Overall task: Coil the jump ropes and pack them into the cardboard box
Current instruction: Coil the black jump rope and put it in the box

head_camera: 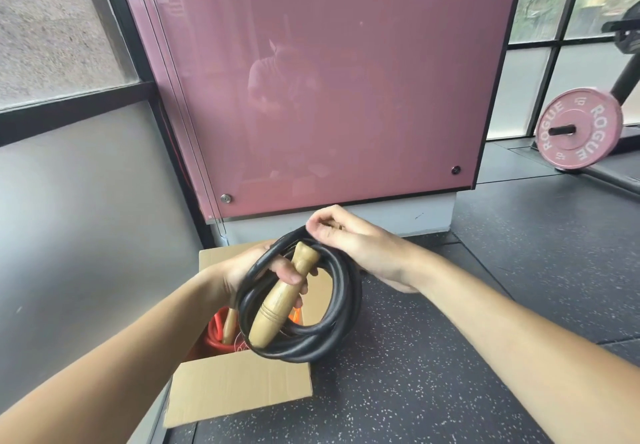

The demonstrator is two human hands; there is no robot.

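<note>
Two bare forearms reach in from the bottom corners and meet above an open cardboard box (239, 384) on a dark speckled rubber floor (433, 374). On the left, the left hand (239, 270) holds a coiled black jump rope (294, 352) upright over the box's right side, fingers wrapped behind the loops and the thumb pressed across a wooden handle (280, 301) that lies slantwise over the coil; this grip appears meant to pin handle and loops together so the coil cannot spring open. Below and left of the coil, inside the box, lies an orange jump rope (213, 334) with its own pale wooden handle (228, 326), so one rope looks packed and the black one is not yet in. The near flap of the box folds outward toward the camera. To the right, the right hand (349, 239) arches over the top of the coil with the wrist raised and the fingers curled down, pinching the uppermost loop, probably to tuck the rope's end or steady the coil before lowering it; whether it also holds the second handle cannot be told. Behind the hands stands a glossy pink panel (329, 97) with a faint reflection. At far right, well apart from the box, a pink weight plate (578, 128) marked ROGUE rests on the floor.
</note>
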